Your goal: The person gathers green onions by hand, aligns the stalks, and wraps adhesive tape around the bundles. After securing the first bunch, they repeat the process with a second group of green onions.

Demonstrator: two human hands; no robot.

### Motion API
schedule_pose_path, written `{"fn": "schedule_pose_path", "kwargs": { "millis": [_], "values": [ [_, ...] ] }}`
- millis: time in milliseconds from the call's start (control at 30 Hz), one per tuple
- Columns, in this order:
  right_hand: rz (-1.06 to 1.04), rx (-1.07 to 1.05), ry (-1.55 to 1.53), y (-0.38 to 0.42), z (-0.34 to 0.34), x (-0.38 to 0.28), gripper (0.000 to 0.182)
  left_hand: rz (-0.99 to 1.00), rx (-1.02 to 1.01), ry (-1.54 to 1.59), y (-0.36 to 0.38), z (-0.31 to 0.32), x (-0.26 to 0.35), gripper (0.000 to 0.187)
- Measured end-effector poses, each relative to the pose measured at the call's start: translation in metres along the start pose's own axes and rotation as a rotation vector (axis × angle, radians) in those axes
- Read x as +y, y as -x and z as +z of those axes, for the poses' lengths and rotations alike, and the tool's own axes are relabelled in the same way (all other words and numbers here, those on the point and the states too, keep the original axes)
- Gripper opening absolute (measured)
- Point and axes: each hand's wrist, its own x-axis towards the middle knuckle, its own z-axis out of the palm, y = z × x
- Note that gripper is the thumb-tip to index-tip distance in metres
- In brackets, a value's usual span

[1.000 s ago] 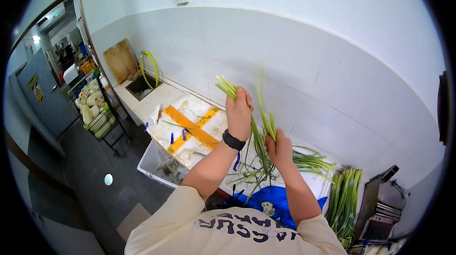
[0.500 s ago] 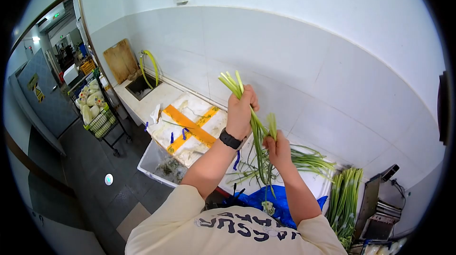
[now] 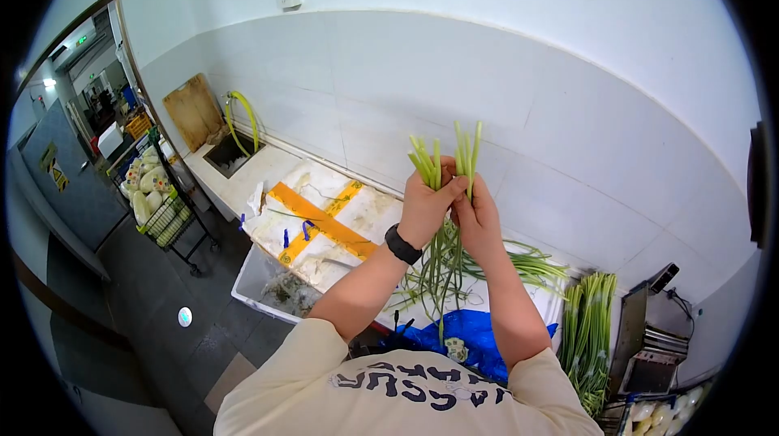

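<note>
My left hand point(image 3: 428, 207) and my right hand point(image 3: 479, 217) are raised together in front of the white tiled wall, touching each other. Both grip a bunch of green garlic chive stalks point(image 3: 445, 161), cut ends pointing up above the fingers and the long leaves point(image 3: 442, 278) hanging down below the wrists. A black watch point(image 3: 402, 244) sits on my left wrist. A loose heap of the same stalks point(image 3: 531, 265) lies on the white surface beneath my hands.
A neat pile of green stalks point(image 3: 588, 338) lies at right beside a metal machine point(image 3: 649, 347). A white foam box with orange tape point(image 3: 320, 225) and a clear crate point(image 3: 272, 286) stand at left. A blue bag point(image 3: 462, 338) is below. A sink with hose point(image 3: 235, 144) and a wire trolley point(image 3: 158, 200) are farther left.
My right hand rose and came together with my left hand, so both stalk bundles now stand side by side. The view shifted slightly.
</note>
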Motion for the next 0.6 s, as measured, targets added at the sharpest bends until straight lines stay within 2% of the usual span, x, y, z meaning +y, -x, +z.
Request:
{"fn": "schedule_pose_path", "kwargs": {
  "millis": [67,167,267,367,467,500,600],
  "values": [
    [0.063,-0.031,-0.04,0.002,-0.001,-0.003,0.016,-0.053,-0.007,0.061,0.001,-0.004,0.0,0.021],
    [-0.003,0.044,-0.138,0.005,0.002,0.008,0.013,-0.143,0.08,0.024,0.004,0.0,0.014,0.019],
    [0.027,0.075,-0.004,0.013,0.002,0.016,0.01,0.013,0.159,0.109,-0.001,-0.003,0.01,0.017],
    [0.077,0.035,0.162,0.016,0.004,0.01,0.01,0.036,0.198,0.145,-0.003,-0.002,0.014,0.015],
    [0.033,0.094,0.229,0.012,0.009,0.004,0.012,0.192,0.124,-0.234,0.004,-0.004,-0.004,0.012],
    [0.039,0.069,0.233,0.012,0.008,0.001,0.012,0.052,0.108,-0.165,0.007,-0.003,-0.001,0.014],
    [0.033,0.016,0.266,0.011,0.005,-0.007,0.013,-0.168,0.058,-0.021,0.011,-0.005,0.012,0.018]
  ]
}}
